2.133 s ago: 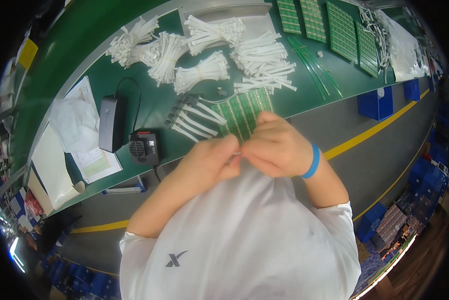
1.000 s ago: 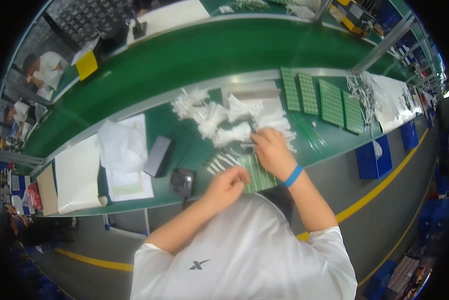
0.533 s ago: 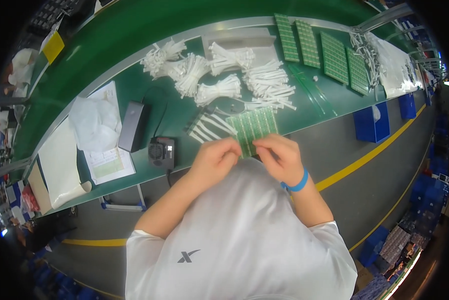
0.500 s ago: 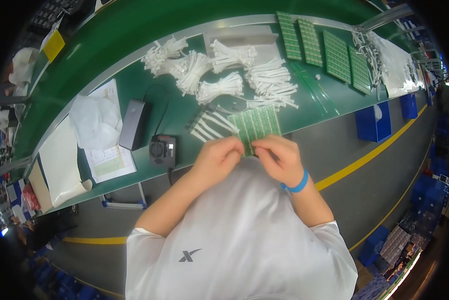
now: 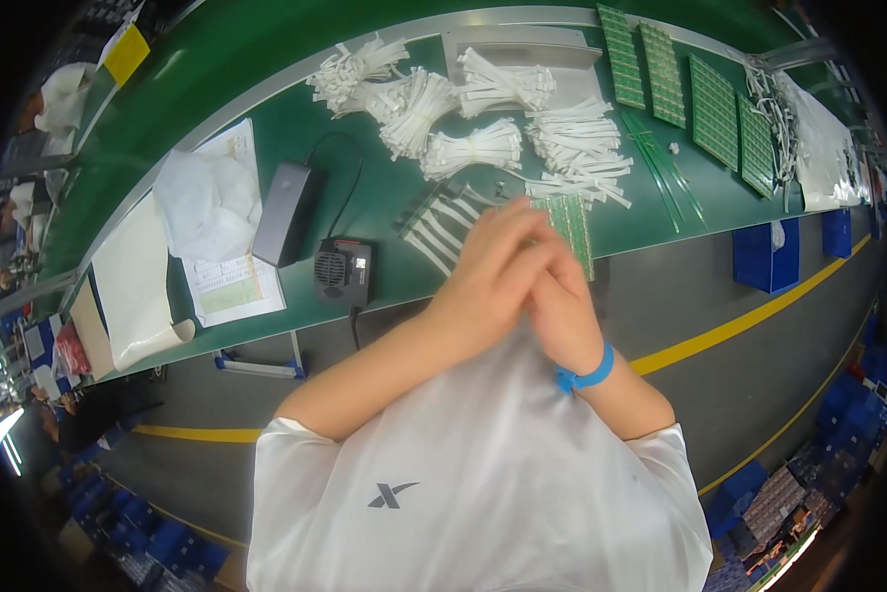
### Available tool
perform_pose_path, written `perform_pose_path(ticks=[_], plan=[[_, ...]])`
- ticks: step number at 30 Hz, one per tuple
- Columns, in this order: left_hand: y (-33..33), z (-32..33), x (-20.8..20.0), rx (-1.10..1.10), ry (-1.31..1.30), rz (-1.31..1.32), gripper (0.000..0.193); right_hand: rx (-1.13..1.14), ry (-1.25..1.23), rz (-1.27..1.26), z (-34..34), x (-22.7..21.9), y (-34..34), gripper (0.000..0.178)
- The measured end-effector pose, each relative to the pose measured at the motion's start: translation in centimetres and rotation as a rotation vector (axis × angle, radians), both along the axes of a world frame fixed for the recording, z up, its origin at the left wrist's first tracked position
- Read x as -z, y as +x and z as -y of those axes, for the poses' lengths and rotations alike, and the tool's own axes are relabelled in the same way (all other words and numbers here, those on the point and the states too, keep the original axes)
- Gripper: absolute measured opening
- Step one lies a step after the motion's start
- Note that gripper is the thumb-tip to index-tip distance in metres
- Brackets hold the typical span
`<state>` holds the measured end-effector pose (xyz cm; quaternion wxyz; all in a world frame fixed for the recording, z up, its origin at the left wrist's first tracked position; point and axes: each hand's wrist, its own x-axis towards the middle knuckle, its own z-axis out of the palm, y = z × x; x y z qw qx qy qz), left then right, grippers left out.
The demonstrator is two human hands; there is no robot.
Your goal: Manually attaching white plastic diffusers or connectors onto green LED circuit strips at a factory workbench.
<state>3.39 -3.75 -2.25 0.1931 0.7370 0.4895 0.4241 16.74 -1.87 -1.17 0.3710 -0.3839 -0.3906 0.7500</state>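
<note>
At the bench's near edge my left hand (image 5: 490, 274) and my right hand (image 5: 565, 308) are pressed against each other, fingers bent and overlapping. What they grip, if anything, is hidden between them. A green circuit board panel (image 5: 574, 229) shows just beyond and to the right of my fingers, its left part covered by them. To the left of my fingers, several white flat cables (image 5: 429, 247) lie side by side across a dark strip. A blue band (image 5: 591, 372) circles my right wrist.
Bundles of white cables (image 5: 473, 148) lie farther back on the green bench (image 5: 364, 163). More panels (image 5: 715, 111) and thin green strips (image 5: 663, 178) lie to the right. A small black fan unit (image 5: 343, 274), a grey box (image 5: 287, 215) and papers (image 5: 231, 296) are at left.
My hands came together over the panel and moved slightly farther from me; before, they were apart with fingertips pinched at its near edge. The bench scene shifted right and up in view.
</note>
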Motion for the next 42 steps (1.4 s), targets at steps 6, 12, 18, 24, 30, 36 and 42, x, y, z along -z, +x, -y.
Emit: perform_pose_path(ticks=[6, 12, 18, 24, 30, 36, 42], plan=[[-0.5, -0.1, -1.2, -0.059, -0.108, -0.287, 0.063, -0.104, -0.041, 0.049, -1.1, -0.5, -0.3, 0.028], [-3.6, -0.8, -3.1, 0.168, -0.167, -0.217, 0.075, -0.144, 0.041, 0.181, -2.5, -0.9, -0.4, 0.024], [-7.1, 0.2, -1.0, -0.088, -0.008, -0.014, 0.059, -0.112, 0.575, 0.716, -7.0, -0.3, 0.7, 0.01], [-9.4, 0.5, 0.2, -0.335, 0.008, 0.028, 0.032, -0.44, 1.29, 1.059, -10.6, 0.7, 0.4, 0.028], [-9.2, 0.0, -0.4, -0.328, -0.046, -0.015, 0.027, -0.608, 1.314, 1.105, -11.4, 0.3, -0.6, 0.049], [-9.3, -0.4, -0.1, -0.326, -0.114, -0.04, 0.028, -0.503, 1.322, 1.007, -10.9, 0.3, -1.6, 0.038], [-8.6, -1.6, 0.1, -0.307, -0.171, -0.04, 0.036, -0.493, 1.215, 0.978, -10.3, -0.1, -3.2, 0.011]])
